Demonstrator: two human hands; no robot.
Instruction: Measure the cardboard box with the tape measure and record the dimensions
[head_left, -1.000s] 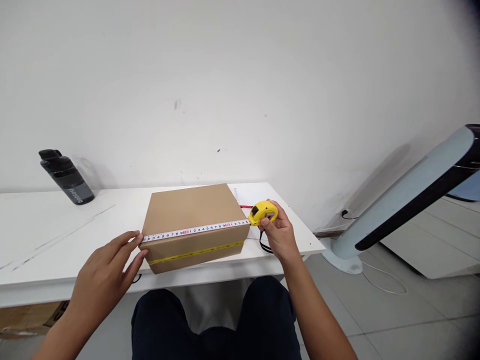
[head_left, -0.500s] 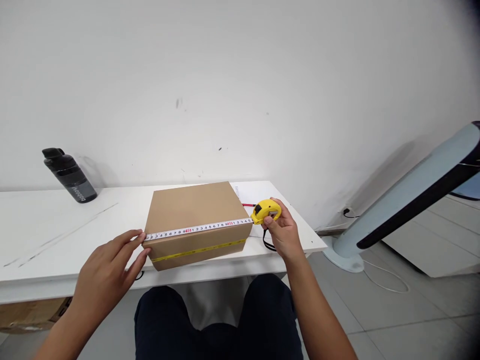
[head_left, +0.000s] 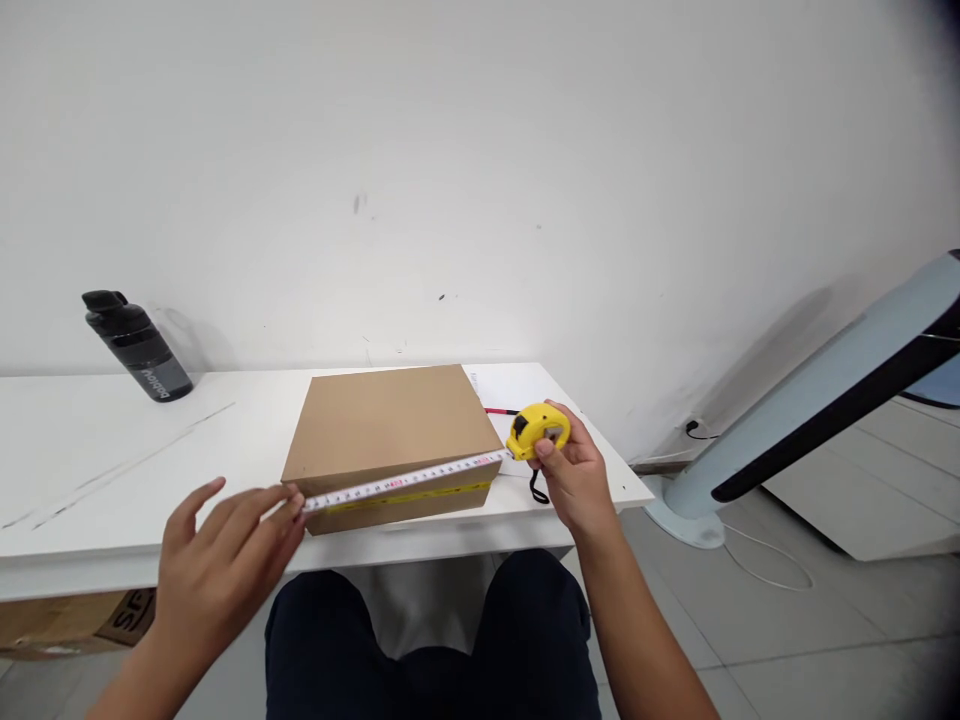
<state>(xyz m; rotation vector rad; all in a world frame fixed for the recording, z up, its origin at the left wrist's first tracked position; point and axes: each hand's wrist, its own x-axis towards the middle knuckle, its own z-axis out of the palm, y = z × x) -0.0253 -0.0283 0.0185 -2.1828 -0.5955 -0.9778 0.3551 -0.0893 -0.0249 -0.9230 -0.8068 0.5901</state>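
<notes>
A brown cardboard box (head_left: 394, 420) with a yellow band around its side lies near the front edge of the white table (head_left: 180, 470). My right hand (head_left: 574, 475) is closed around the yellow case of a tape measure (head_left: 536, 430), to the right of the box; a black strap hangs below it. The white blade (head_left: 405, 482) runs out leftward across the box's front side, slanting down. Its free end is pinched between the fingers of my left hand (head_left: 232, 545), at the box's front left corner. The numbers on the blade are blurred.
A dark water bottle (head_left: 142, 350) stands on the table's left. Behind the tape case lie a sheet of paper (head_left: 514, 385) and a red-and-black pen (head_left: 499, 411). A pale column-shaped appliance (head_left: 817, 410) stands on the floor at right; another carton (head_left: 67, 625) is under the table.
The blade has come off the box's top front edge and now hangs lower, in front of the side. My left hand has moved slightly right and down; the tape case has shifted slightly right.
</notes>
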